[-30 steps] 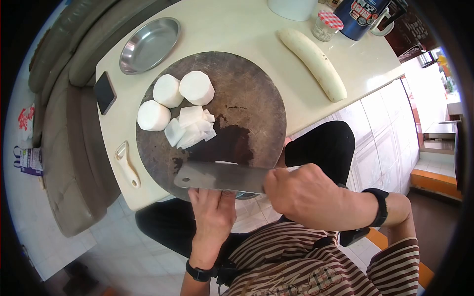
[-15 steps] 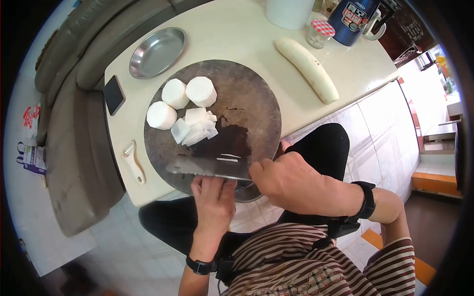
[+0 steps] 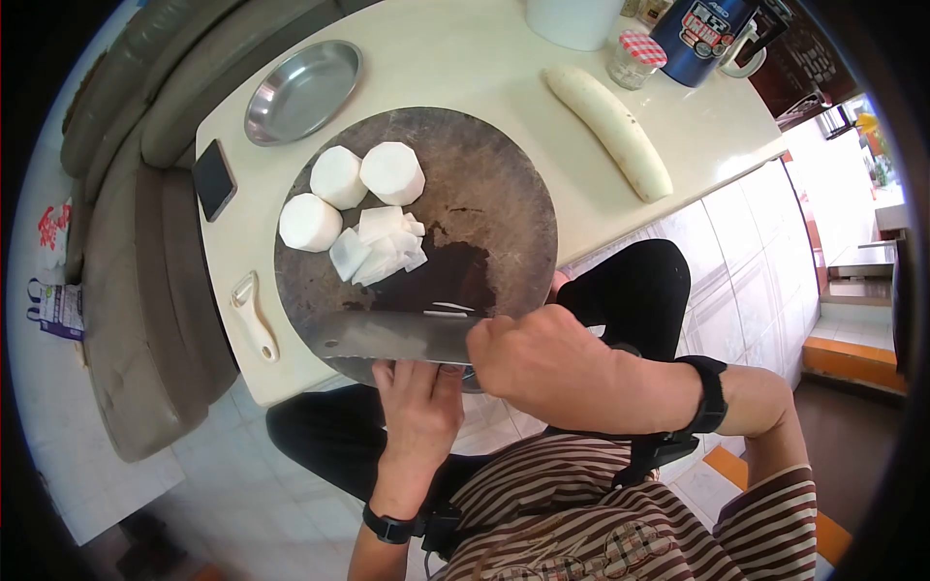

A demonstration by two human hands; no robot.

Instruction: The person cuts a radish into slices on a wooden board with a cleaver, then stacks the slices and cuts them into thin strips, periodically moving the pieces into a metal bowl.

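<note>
My right hand [image 3: 542,363] grips the handle of a broad cleaver [image 3: 392,336] that lies almost flat over the near edge of a round dark cutting board [image 3: 484,184]. My left hand [image 3: 418,407] is under the blade at the board's near rim, fingers against it; what it holds is hidden. Thin white slivers [image 3: 448,310] lie just beyond the blade. Three peeled white radish chunks [image 3: 339,177] and a pile of flat slices [image 3: 378,247] sit on the board's left half.
A whole peeled radish [image 3: 610,121] lies on the cream counter at right. A steel dish [image 3: 302,92], a dark phone [image 3: 211,179] and a white peeler [image 3: 254,318] are left of the board. A jar [image 3: 639,53] and blue mug [image 3: 699,29] stand at the back.
The cleaver and my right hand have slid left along the board's near edge. My left hand has stayed under the blade.
</note>
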